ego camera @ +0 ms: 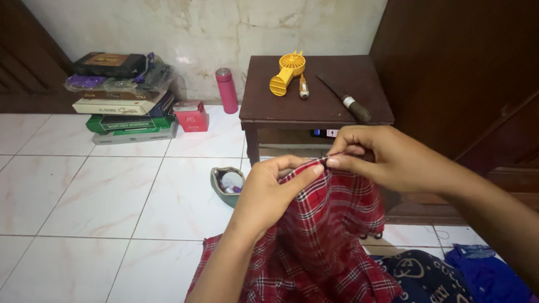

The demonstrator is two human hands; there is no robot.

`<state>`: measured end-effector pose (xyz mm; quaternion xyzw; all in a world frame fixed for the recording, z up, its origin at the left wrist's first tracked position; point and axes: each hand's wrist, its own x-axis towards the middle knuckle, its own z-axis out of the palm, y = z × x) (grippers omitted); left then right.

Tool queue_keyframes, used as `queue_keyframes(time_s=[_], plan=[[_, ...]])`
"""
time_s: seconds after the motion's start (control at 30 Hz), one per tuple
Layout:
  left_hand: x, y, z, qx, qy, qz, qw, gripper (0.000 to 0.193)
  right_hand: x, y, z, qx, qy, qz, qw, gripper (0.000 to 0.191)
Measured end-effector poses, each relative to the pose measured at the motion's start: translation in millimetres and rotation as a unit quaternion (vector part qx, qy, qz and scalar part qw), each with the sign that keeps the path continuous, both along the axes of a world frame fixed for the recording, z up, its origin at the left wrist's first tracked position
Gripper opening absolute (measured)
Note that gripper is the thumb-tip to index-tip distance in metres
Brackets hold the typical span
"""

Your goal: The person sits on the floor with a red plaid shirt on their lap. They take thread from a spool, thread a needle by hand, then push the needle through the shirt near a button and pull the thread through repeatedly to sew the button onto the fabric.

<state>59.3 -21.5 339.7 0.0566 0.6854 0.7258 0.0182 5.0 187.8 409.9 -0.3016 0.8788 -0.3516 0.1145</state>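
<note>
the left hand (268,193) grips the red plaid cotton cloth (331,241) taut from beneath (lifted over the lap) so the right hand (382,157), fingertips pinched together on its top edge, can work there, before the small dark wooden bench (258,109).

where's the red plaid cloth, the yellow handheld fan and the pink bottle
red plaid cloth (331,235): head view, on the middle of the draped fabric under the hands
yellow handheld fan (292,63): head view, on its round head
pink bottle (227,92): head view, on its body
</note>
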Motion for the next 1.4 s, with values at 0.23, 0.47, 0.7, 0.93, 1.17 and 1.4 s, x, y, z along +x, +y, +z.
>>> queue_keyframes(time_s=[0.23, 0.47, 0.7, 0.93, 1.17, 1.4], plan=[[-4.9, 4.0, 4.5, 0.057, -0.045, -0.020, 0.997, 0.031, 3.0, 6.5, 5.4, -0.018, -0.015, -0.015, 1.000, 0.022], [-21.2, 4.5, 10.9, 0.001, -0.080, -0.090, 0.993, 0.039, -5.3, 13.6, -21.0, -0.107, -0.159, -0.100, 0.976, 0.026], [-38.5, 1.2, 21.4, -0.028, -0.127, -0.139, 0.982, 0.038, -6.4, 25.5, -41.8, -0.233, -0.264, -0.117, 0.929, 0.026], [-35.6, 10.3, 8.2, -0.046, -0.152, -0.153, 0.975, 0.036, 15.5, 33.5, -55.9, -0.224, -0.285, -0.186, 0.913, 0.027], [-25.0, 23.8, 3.7, 0.012, -0.106, -0.143, 0.984, 0.035, 23.6, 38.2, -49.1, -0.174, -0.248, -0.215, 0.928, 0.026], [-13.1, 30.5, 6.3, -0.131, -0.028, -0.092, 0.987, 0.033, 27.7, 43.9, -49.4, -0.124, -0.160, -0.186, 0.961, 0.026]])
